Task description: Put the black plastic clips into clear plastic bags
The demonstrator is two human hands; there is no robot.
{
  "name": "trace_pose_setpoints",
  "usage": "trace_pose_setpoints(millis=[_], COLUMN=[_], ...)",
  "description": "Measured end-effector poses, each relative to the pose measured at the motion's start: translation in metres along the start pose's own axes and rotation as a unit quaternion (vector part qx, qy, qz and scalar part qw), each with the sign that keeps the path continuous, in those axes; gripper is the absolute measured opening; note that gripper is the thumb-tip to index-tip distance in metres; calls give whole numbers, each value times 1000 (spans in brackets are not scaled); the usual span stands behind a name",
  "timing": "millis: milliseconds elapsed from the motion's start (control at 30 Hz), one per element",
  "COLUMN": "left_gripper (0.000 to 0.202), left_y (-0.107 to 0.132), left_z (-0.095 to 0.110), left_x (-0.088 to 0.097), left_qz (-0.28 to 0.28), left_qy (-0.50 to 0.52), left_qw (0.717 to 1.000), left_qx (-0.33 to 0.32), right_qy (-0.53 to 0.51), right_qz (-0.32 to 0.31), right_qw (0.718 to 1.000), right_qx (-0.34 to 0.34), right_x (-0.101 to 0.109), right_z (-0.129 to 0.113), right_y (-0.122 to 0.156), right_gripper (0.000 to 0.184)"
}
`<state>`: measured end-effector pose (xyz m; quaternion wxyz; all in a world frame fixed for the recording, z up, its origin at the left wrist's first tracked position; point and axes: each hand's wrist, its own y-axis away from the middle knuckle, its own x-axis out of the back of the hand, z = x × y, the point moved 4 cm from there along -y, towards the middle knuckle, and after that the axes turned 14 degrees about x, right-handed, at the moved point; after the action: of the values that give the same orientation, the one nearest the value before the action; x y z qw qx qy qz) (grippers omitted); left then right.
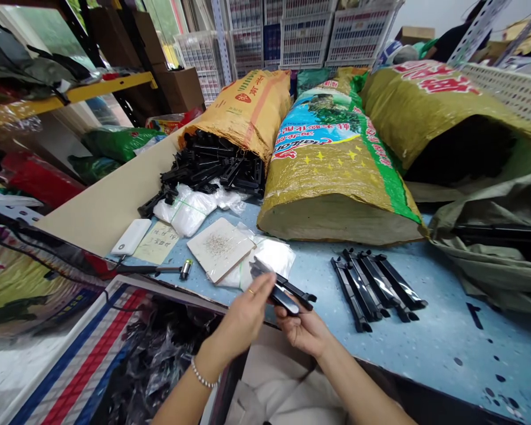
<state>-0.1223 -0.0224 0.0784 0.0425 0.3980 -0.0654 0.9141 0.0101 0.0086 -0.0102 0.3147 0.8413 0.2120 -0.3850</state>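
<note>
Over the table's front edge, my left hand (248, 313) pinches a long black plastic piece (287, 295) with clip-like ends. A beaded bracelet circles that wrist. My right hand (305, 330) closes around the lower end of the same piece from below; its fingertips are partly hidden. The held piece looks like two narrow black parts side by side, and I cannot tell whether they are joined. To the right, several similar black plastic pieces (376, 286) lie in a slanted row. Just beyond my left hand are a white square tile (221, 248) with tiny bits on it and clear plastic bags (278, 254).
An orange sack (248, 112) spills black pieces (212, 165). Yellow-green sacks (336, 177) stand beside it. At left lie a small hammer (184, 270), a white corded device (131, 237) and a handwritten note (158, 242). A striped bag (79, 366) with wrapped black items sits below.
</note>
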Motion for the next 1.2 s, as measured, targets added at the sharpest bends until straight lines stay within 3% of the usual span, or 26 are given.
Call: trace_pose_setpoints(millis=[67,167,233,300,367,400,467,533,567,633,700,733,800,833,867,933,1033,1100,1133,1200], left_gripper=[68,65,55,43,38,37,38,41,41,30,17,14,15,15,13,5,16,16,17,21], left_y=[8,17,25,40,61,72,90,98,94,71,34,15,-19,-32,-43,-57,-63,-63,-62,-61], left_z=[23,41,44,37,20,6,-27,-57,-66,-66,-47,-36,-18,-14,-12,-18,-39,-52,-57,-63], left_x=[-13,-18,-5,17,38,47,57,57,52,33,9,-2,-19,-28,-33,-38,-34,-29,-28,-28], left_qz=[-44,-80,-80,-89,-123,-149,-188,-196,-188,-151,-80,-34,58,73,82,75,58,53,54,59], left_qy=[15,24,15,-8,-46,-74,-164,-252,-268,-223,-123,-91,-84,-67,-47,7,74,122,145,187], left_qw=[998,996,997,994,984,973,929,873,863,896,951,965,968,967,964,959,953,946,941,931], left_qx=[-33,-15,16,58,122,163,273,368,385,354,272,243,228,235,247,272,288,297,302,307], right_qy=[121,350,484,548,632,691,815,892,913,934,935,930,914,900,879,808,612,445,366,235], right_qz=[35,27,-57,-130,-92,-26,109,169,172,151,132,125,120,121,121,121,95,57,36,2], right_qw=[986,909,843,805,744,688,523,378,332,298,312,329,376,408,448,556,761,876,916,963], right_qx=[109,223,225,189,197,219,226,183,160,127,110,103,95,101,114,154,193,179,163,129], right_x=[0,-14,-27,-28,-13,1,29,51,58,64,63,62,62,63,65,68,63,48,38,17], right_z=[-8,-22,-31,-45,-74,-93,-128,-146,-149,-145,-137,-132,-127,-127,-127,-128,-119,-105,-97,-84], right_y=[3,20,34,49,60,65,74,78,78,75,73,71,69,69,69,69,65,55,48,31], right_gripper=[20,20,34,39,36,35,35,35,35,37,40,41,40,38,37,37,40,41,40,36])
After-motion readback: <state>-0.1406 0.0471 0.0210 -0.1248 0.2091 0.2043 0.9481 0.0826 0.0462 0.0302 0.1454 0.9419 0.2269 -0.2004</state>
